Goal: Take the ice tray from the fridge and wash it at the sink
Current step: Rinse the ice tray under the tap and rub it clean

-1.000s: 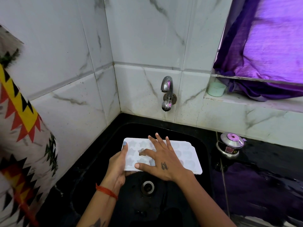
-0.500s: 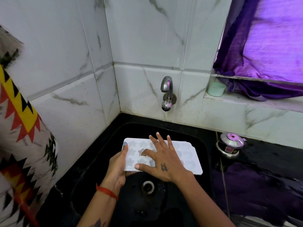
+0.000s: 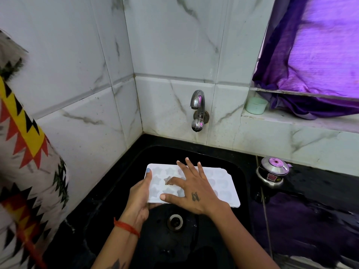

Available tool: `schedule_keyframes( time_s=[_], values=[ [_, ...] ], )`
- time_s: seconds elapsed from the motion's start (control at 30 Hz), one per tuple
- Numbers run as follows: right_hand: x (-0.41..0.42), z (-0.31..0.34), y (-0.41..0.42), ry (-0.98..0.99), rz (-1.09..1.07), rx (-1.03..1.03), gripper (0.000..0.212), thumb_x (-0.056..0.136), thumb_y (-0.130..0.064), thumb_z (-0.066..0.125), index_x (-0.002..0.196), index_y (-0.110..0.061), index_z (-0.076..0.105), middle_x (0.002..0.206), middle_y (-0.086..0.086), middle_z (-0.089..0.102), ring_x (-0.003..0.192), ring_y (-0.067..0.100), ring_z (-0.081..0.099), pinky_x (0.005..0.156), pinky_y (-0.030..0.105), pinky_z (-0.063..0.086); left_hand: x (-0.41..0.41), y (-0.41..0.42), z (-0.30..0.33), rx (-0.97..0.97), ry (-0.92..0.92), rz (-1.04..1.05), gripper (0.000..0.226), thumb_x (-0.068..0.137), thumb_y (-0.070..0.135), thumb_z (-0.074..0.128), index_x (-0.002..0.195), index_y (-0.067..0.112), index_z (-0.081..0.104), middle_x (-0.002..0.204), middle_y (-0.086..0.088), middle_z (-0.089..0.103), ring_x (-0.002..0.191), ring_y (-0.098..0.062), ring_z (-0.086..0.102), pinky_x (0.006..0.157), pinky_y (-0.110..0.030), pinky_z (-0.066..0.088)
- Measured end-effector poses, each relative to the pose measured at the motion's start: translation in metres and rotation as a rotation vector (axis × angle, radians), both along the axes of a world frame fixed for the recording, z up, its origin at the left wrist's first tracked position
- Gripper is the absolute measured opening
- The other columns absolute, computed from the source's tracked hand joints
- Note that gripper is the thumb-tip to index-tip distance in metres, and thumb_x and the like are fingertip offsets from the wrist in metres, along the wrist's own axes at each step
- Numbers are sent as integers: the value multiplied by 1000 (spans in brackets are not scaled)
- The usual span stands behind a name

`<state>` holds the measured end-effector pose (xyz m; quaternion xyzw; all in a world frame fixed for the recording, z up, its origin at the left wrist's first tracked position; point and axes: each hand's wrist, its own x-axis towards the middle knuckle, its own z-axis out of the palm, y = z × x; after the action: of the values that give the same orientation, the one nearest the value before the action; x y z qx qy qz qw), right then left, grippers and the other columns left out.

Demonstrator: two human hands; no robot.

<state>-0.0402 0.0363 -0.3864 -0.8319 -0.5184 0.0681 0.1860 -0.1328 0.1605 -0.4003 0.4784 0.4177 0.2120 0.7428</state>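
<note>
White marble-look wall tiles (image 3: 165, 45), glossy, grey veins, meeting in a corner behind the basin. Black polished worktop (image 3: 310, 210), wet sheen, right side. Black sink (image 3: 108, 200) sunk in worktop's back-left corner, round steel drain (image 3: 175, 221) mid-floor. Purple curtain (image 3: 320, 55) bunched on window ledge, top right. Patterned cloth (image 3: 25, 162), zigzag red/yellow/black, at left edge. Chrome tap (image 3: 198, 110) on back wall, no water seen running. Small steel lidded pot (image 3: 273, 171) on worktop at sink's right rim. Pale green cup (image 3: 256, 105) on ledge.

Ice tray (image 3: 221, 183): white, rectangular, star and heart moulds, held over the sink, above the drain. Left hand (image 3: 140, 199) grips its left short edge, thumb on top, fingers under. Right hand (image 3: 192, 191) lies flat on top, fingers spread, index bent into a mould, gripping nothing.

Handling guess: light, thin plastic, probably flexes when twisted, slick when wet. Best hold is the short-edge rims, two-handed, not the mould walls.
</note>
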Motion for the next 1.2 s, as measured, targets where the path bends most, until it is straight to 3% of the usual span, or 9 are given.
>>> schedule_keyframes(
  time_s=[0.27, 0.47, 0.63, 0.83, 0.97, 1.2],
  values=[
    [-2, 0, -1, 1, -1, 9, 77, 65, -85, 18, 119, -42, 52, 160, -1, 6, 145, 14, -15, 116, 44, -15, 1, -1, 0, 3, -4, 3, 42, 91, 49, 51, 97, 11, 67, 89, -12, 73, 76, -26, 71, 58, -35, 57],
    [-2, 3, 1, 68, 16, 108, 67, 72, -83, 33, 121, -41, 46, 159, -3, 9, 145, 11, -14, 117, 41, -13, 1, 0, -1, -3, -11, 4, 41, 90, 48, 53, 94, 10, 68, 79, -9, 74, 68, -24, 71, 55, -33, 56],
    [-5, 7, 10, 70, 46, 140, 60, 78, -74, 31, 124, -39, 47, 159, -3, 10, 145, 11, -13, 116, 39, -15, 2, -1, 0, 13, -19, -7, 40, 90, 49, 52, 92, 12, 68, 80, -10, 74, 65, -23, 71, 56, -35, 57],
    [-6, 6, 19, -15, 102, 61, 72, 73, -78, 25, 123, -35, 52, 160, 2, 9, 146, 15, -14, 115, 42, -19, 1, -2, 2, 20, -36, -16, 38, 90, 49, 52, 92, 15, 67, 84, -10, 73, 72, -24, 71, 54, -33, 57],
    [-4, 7, 23, -56, 130, 12, 80, 66, -82, 21, 123, -35, 53, 160, 4, 8, 146, 17, -14, 115, 47, -17, 2, -3, 4, 6, -23, -14, 35, 89, 50, 52, 94, 17, 65, 91, -10, 71, 81, -28, 70, 62, -38, 56],
    [-2, 6, 25, -78, 130, -23, 83, 64, -84, 19, 123, -37, 54, 160, 5, 9, 146, 18, -13, 115, 49, -15, 1, -4, 5, -6, -27, -24, 35, 89, 50, 52, 94, 17, 64, 92, -12, 71, 80, -29, 70, 63, -39, 57]
  ],
)
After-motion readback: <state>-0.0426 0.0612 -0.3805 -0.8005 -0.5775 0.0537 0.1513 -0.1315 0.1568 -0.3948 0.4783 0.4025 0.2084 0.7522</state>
